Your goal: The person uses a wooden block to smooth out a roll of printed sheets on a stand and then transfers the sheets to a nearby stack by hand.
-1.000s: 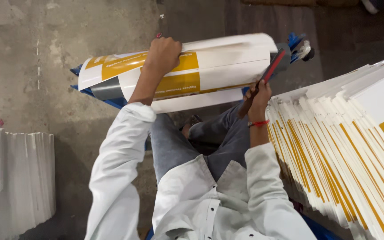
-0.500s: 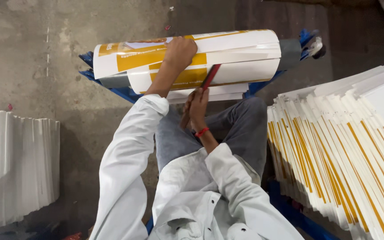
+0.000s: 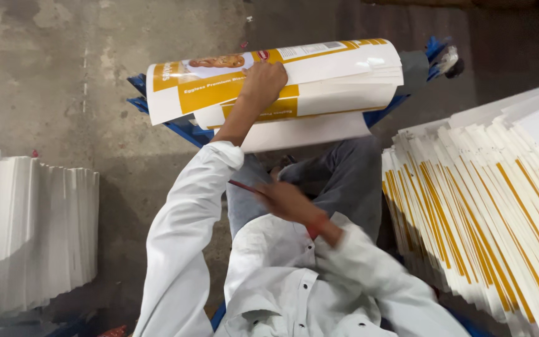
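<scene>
Right grip (image 3: 285, 198), red stick (image 3: 243, 185): now lap-level.

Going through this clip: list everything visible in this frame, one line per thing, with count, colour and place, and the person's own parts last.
curled printed sheets: a bundle, white and yellow, top centre, bent over a blue support
blue support: one, blue, under the curled sheets, mostly hidden
flat sheet stack: one fanned stack, white with yellow stripes, right side
white sheet stack: one stack on edge, white, left side
concrete floor: grey, stained, upper left
red tool: one, thin, red, centre, blurred
left hand: pressing on the curled sheets, white sleeve
right hand: blurred, over the lap, holding the red tool, red band at the wrist
</scene>
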